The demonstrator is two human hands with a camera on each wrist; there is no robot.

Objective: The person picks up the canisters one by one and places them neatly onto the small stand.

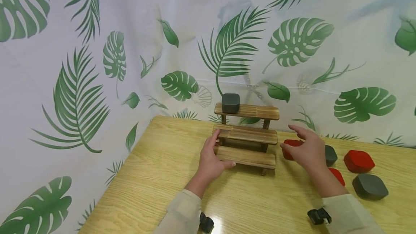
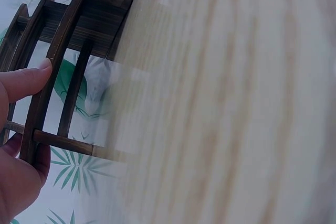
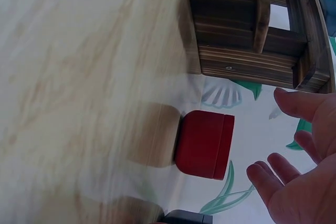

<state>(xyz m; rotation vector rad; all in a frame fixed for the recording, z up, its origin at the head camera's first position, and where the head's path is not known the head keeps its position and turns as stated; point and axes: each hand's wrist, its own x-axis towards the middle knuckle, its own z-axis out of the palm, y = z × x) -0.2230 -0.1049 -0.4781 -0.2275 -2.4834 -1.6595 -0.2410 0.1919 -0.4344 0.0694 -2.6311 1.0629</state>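
Note:
A three-tier wooden step shelf (image 1: 250, 156) stands on the table in front of the wall cloth. My left hand (image 1: 209, 158) grips its left end, the thumb (image 2: 31, 80) along the front and the other fingers reaching round the side. On the top tier, at the left, sits a small dark grey rounded box (image 1: 230, 103). My right hand (image 1: 307, 149) is raised to the right of the shelf with its fingers spread and holds nothing. Close by that hand, partly hidden behind it in the head view, a small red rounded box (image 3: 205, 144) stands on the table.
More rounded boxes lie at the right: a red one (image 1: 359, 161), a grey one (image 1: 370, 186), another grey one (image 1: 330, 155) and a red one (image 1: 337, 176) partly behind the right forearm. A leaf-patterned cloth (image 1: 182, 57) hangs behind the wooden table (image 1: 139, 190).

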